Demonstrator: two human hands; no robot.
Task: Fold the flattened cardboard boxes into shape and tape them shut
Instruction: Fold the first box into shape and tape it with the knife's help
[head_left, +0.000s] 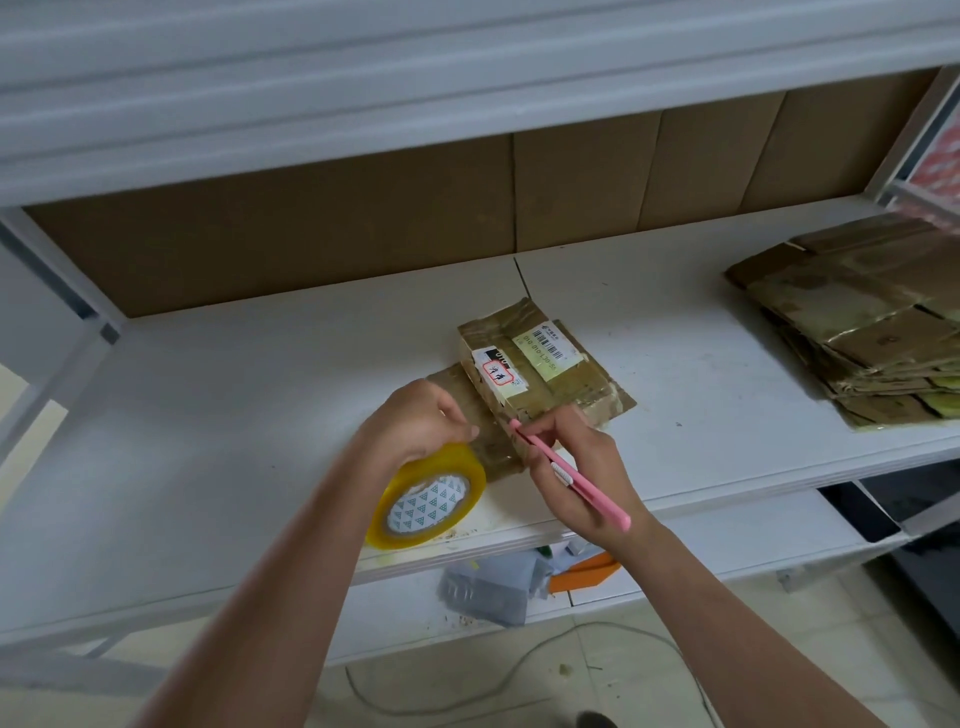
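A small cardboard box (540, 374), worn and patched with old tape and white labels, sits on a white shelf (208, 415) just right of the middle of the frame. It looks light and fairly stiff, though its edges seem soft and frayed, so steadying it by its flat top or sides would likely work best. Its near end is where the work is happening.

The left hand (423, 423), at center, curls its fingers around a roll of clear yellowish tape (428, 501) that hangs over the shelf's front edge; tape appears to run from the roll to the box, but the glossy strip is hard to make out. The right hand (582, 467) grips a pink utility knife (569, 475) like a pen, its tip touching the box's near corner. The blade itself is too small to see.

At the right edge, a stack of flattened boxes (862, 332) is partly cut off. Below the shelf, crumpled bags and something orange are half hidden.
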